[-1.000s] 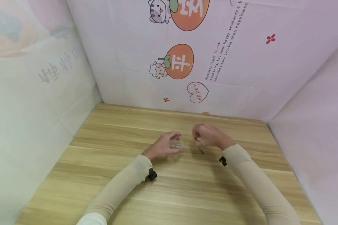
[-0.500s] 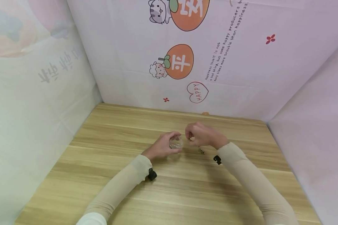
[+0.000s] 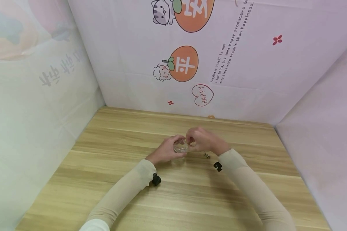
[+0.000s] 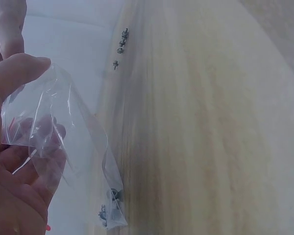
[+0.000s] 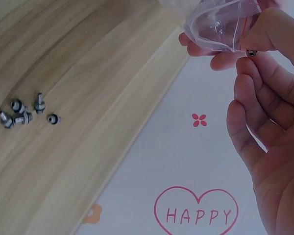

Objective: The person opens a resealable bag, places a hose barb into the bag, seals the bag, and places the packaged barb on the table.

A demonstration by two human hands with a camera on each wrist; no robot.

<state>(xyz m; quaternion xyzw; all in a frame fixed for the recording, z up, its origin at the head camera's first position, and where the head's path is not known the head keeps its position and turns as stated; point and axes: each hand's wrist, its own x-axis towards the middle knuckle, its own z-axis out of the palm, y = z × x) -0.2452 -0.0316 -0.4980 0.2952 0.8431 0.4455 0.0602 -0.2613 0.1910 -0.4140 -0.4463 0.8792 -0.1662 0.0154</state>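
A clear plastic zip bag (image 3: pixel 180 147) is held by my left hand (image 3: pixel 165 151), its mouth spread between thumb and fingers. In the left wrist view, a few small screws (image 4: pixel 103 215) lie at the bottom of this bag. My right hand (image 3: pixel 204 141) is at the bag's mouth. In the right wrist view, its thumb and forefinger pinch a small metal screw (image 5: pixel 251 52) beside the red zip line. Several more screws with washers (image 5: pixel 22 117) lie loose on the table, just under my right hand in the head view.
The wood-grain table (image 3: pixel 173 199) meets a printed white cloth wall (image 3: pixel 133 80) at the back. Similar cloth walls (image 3: pixel 46 109) stand on the left and right sides. A black wrist strap piece (image 3: pixel 156 179) shows beneath the left sleeve.
My right hand has moved left from beside the loose screws to the bag's mouth, carrying the pinched screw. My left hand and the bag have stayed nearly in place.
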